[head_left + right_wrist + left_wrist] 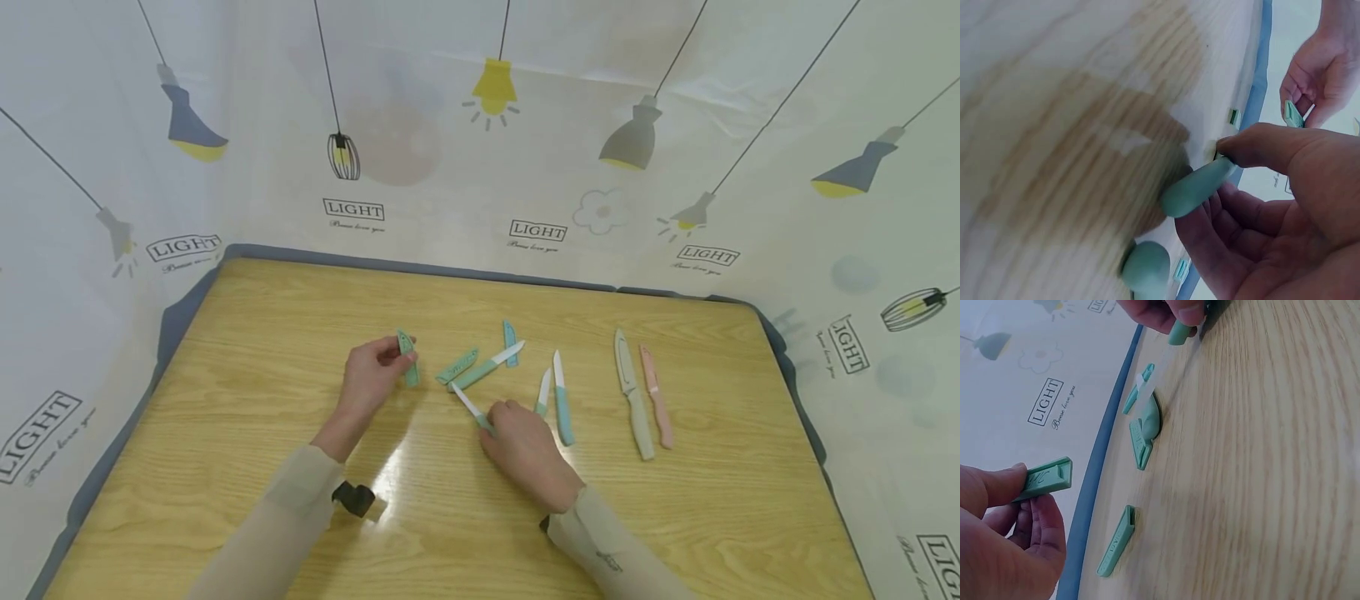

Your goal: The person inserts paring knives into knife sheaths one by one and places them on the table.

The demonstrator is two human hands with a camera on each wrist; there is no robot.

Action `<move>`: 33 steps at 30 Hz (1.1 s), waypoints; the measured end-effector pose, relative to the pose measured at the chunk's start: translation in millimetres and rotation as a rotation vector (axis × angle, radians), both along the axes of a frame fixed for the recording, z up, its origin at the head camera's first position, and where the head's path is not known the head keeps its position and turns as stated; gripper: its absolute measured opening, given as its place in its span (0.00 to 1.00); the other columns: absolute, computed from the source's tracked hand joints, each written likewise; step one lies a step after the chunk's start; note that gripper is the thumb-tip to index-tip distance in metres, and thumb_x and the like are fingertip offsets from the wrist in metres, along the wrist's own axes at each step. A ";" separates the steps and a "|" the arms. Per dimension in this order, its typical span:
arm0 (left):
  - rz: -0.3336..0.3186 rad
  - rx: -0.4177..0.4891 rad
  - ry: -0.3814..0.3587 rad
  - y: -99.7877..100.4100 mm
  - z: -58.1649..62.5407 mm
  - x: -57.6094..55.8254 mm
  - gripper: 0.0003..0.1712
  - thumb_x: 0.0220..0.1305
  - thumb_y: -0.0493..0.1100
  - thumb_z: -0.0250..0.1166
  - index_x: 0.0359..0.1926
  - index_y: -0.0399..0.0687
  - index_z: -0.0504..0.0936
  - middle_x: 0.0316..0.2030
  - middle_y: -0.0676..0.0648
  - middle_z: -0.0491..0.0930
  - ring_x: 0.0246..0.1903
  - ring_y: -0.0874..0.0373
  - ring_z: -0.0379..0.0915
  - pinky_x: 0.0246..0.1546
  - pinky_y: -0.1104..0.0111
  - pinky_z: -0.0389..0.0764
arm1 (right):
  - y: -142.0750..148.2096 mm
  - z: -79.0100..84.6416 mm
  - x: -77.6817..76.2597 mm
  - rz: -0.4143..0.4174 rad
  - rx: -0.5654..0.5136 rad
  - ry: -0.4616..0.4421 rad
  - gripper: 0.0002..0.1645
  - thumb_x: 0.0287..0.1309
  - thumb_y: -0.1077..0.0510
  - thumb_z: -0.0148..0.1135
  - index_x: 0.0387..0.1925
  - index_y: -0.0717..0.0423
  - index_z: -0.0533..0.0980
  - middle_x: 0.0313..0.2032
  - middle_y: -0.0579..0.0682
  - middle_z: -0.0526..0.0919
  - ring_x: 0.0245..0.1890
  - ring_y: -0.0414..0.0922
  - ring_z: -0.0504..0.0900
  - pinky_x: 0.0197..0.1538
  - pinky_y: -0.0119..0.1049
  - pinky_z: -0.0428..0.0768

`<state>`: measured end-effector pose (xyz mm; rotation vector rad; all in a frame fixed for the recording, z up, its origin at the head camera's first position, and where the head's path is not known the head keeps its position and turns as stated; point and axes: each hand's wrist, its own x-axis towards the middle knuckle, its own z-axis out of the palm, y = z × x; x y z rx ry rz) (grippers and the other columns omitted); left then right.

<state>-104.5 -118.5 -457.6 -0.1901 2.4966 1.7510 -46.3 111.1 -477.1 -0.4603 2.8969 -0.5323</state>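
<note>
My left hand (367, 379) pinches a small green knife sheath (1049, 476) between thumb and fingers, raised above the table. A second green sheath (1116, 542) lies on the wood below it. With thumb and fingertips, my right hand (525, 442) holds the green handle (1197, 187) of a knife whose white blade (468, 403) points up and left. That blade's tip overlaps the handle end of another green-handled knife (487, 367) in the head view. Beside that knife rests a green sheath (457, 367). A further green-handled knife (543, 392) is partly hidden behind the right hand.
A blue-handled knife (563, 408) lies right of the right hand. Farther back, a blue sheath (511, 342) is crossed by a white blade. To the right lie a cream knife (634, 396) and a pink knife (657, 398). A printed curtain (450, 183) surrounds the wooden table (247, 333).
</note>
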 end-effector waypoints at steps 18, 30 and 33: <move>0.065 0.678 -0.143 8.7 1.1 3.7 0.24 0.69 0.37 0.58 0.62 0.30 0.68 0.54 0.34 0.77 0.51 0.47 0.77 0.48 0.65 0.81 | 37.5 20.7 -2.1 -0.067 -0.260 -0.072 0.11 0.64 0.56 0.52 0.40 0.57 0.78 0.25 0.43 0.73 0.18 0.37 0.69 0.18 0.28 0.72; 0.133 0.865 -0.219 20.9 10.4 5.6 0.20 0.69 0.35 0.57 0.60 0.38 0.69 0.43 0.44 0.83 0.46 0.52 0.81 0.49 0.64 0.80 | 53.6 31.3 1.5 -0.054 -0.576 -0.207 0.14 0.75 0.58 0.37 0.42 0.59 0.71 0.23 0.56 0.75 0.17 0.39 0.68 0.16 0.27 0.69; 0.136 0.865 -0.219 24.2 10.4 5.6 0.20 0.69 0.35 0.57 0.60 0.38 0.70 0.42 0.44 0.83 0.46 0.52 0.81 0.48 0.64 0.81 | 54.2 33.1 2.3 -0.045 -0.624 -0.223 0.14 0.76 0.59 0.37 0.43 0.58 0.70 0.23 0.58 0.74 0.18 0.39 0.68 0.17 0.27 0.69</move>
